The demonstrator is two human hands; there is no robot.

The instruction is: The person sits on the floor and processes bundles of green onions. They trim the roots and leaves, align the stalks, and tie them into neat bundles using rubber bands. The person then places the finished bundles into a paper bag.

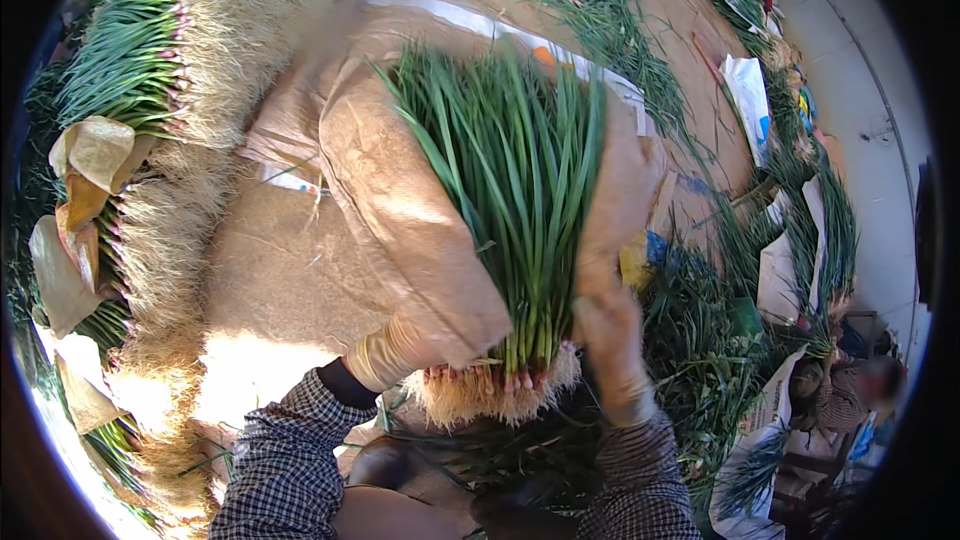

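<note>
A thick bundle of spring onions (517, 202) lies before me, green leaves pointing away and pale roots (469, 397) towards me. A brown woven sack sheet (405, 217) is under the bundle, with its left side folded partly over the leaves. My left hand (390, 352), in a tan glove, holds the near edge of that fold; the sack hides its fingers. On the other side, my right hand (611, 337), also gloved and blurred by motion, grips the raised right edge of the sack beside the stems.
Wrapped and loose spring onion bundles (217, 52) line the left side, roots inward. Loose green leaves (697, 322) are heaped at right, with more leaves (615, 37) on the far ground sheet. A person (847, 397) sits at the far right near a tiled floor (847, 67).
</note>
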